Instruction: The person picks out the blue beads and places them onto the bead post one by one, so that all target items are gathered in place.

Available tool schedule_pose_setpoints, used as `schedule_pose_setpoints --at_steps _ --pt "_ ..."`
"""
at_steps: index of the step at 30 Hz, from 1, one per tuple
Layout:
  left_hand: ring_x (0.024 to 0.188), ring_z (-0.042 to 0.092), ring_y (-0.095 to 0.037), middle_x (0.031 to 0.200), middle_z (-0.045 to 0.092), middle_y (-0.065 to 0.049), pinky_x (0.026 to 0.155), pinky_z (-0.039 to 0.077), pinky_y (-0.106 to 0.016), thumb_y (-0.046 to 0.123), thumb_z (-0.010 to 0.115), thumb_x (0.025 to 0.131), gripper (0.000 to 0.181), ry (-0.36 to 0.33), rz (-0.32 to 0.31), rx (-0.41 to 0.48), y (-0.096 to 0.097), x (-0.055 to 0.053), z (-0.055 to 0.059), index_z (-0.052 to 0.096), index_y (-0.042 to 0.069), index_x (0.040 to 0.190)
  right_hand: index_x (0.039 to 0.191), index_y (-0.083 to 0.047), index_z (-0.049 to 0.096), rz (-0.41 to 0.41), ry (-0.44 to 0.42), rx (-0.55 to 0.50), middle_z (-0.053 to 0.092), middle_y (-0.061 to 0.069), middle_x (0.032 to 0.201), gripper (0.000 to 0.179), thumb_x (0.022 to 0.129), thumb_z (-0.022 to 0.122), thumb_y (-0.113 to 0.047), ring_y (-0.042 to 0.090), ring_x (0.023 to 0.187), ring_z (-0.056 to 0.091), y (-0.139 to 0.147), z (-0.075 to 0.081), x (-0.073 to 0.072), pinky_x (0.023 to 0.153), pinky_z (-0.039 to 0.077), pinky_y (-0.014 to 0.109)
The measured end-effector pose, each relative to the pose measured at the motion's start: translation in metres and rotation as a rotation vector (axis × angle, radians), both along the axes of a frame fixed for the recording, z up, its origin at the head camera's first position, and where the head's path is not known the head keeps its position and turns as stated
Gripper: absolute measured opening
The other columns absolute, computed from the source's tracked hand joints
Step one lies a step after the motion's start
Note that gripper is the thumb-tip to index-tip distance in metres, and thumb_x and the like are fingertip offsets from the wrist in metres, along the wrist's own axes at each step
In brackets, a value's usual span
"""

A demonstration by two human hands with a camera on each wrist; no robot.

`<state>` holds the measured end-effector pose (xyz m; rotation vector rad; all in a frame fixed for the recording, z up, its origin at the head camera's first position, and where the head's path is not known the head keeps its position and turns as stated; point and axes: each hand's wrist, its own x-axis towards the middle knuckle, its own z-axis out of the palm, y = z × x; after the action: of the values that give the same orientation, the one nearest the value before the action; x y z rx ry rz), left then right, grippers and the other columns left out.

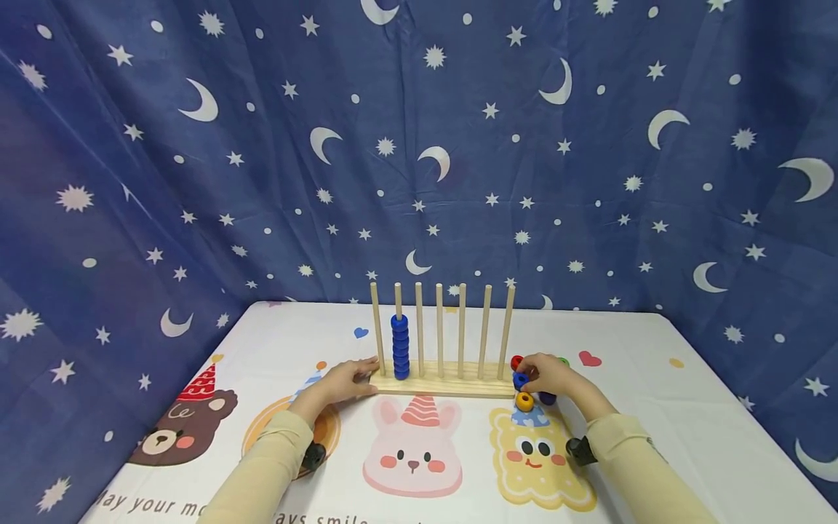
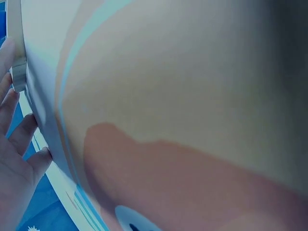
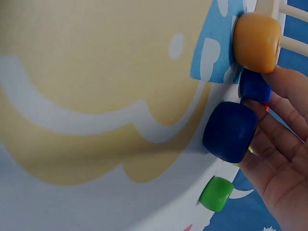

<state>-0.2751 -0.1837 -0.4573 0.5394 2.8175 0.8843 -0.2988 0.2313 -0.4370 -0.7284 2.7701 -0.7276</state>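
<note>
A wooden abacus stand [image 1: 452, 391] with several upright pegs stands mid-table. Blue beads [image 1: 401, 349] are stacked on its second peg from the left. My left hand [image 1: 342, 381] holds the stand's left end between thumb and fingers; in the left wrist view, that hand [image 2: 19, 159] shows at the edge beside the stand's end [image 2: 19, 72]. By the right end, my right hand [image 1: 553, 376] pinches a blue bead [image 1: 521, 381]. The right wrist view shows this blue bead [image 3: 255, 87] at the fingertips, partly hidden, between an orange bead [image 3: 257, 42] and a dark blue bead [image 3: 231, 131].
Around the right hand lie a red bead [image 1: 516, 362], a yellow-orange bead [image 1: 524, 402], a dark bead [image 1: 547, 398] and a mostly hidden green bead [image 1: 564, 361]. A printed white cloth [image 1: 412, 429] covers the table. Behind hangs a blue curtain [image 1: 419, 218] with moons and stars.
</note>
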Motion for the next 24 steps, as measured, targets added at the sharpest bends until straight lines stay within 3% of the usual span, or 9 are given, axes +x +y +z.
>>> schedule_pose_setpoints --at_steps 9,17,24 --pt "0.134 0.037 -0.041 0.144 0.045 -0.014 0.111 0.031 -0.054 0.024 0.07 0.084 0.055 0.007 -0.023 -0.008 -0.0012 -0.0002 0.0007 0.054 0.002 0.131 0.097 0.003 0.065 -0.025 -0.024 0.01 0.067 0.011 0.092 0.024 0.076 0.074 -0.002 0.02 0.081 0.062 -0.0019 0.0006 0.0004 0.079 0.057 0.038" --pt "0.133 0.038 -0.042 0.144 0.045 -0.016 0.11 0.032 -0.054 0.023 0.07 0.084 0.054 0.016 -0.041 -0.02 -0.0037 -0.0002 0.0026 0.054 0.0 0.131 0.095 0.004 0.065 0.021 -0.011 0.012 0.067 0.013 0.091 0.023 0.074 0.073 0.002 0.022 0.08 0.063 -0.0035 0.0032 -0.0001 0.076 0.058 0.038" --pt "0.134 0.037 -0.042 0.144 0.044 -0.015 0.111 0.03 -0.054 0.023 0.07 0.084 0.055 0.002 -0.039 -0.015 -0.0025 -0.001 0.0035 0.054 0.001 0.131 0.092 0.003 0.065 0.011 -0.043 0.005 0.067 0.012 0.091 0.02 0.074 0.073 0.001 0.021 0.081 0.063 -0.0017 0.0066 -0.0008 0.077 0.058 0.038"
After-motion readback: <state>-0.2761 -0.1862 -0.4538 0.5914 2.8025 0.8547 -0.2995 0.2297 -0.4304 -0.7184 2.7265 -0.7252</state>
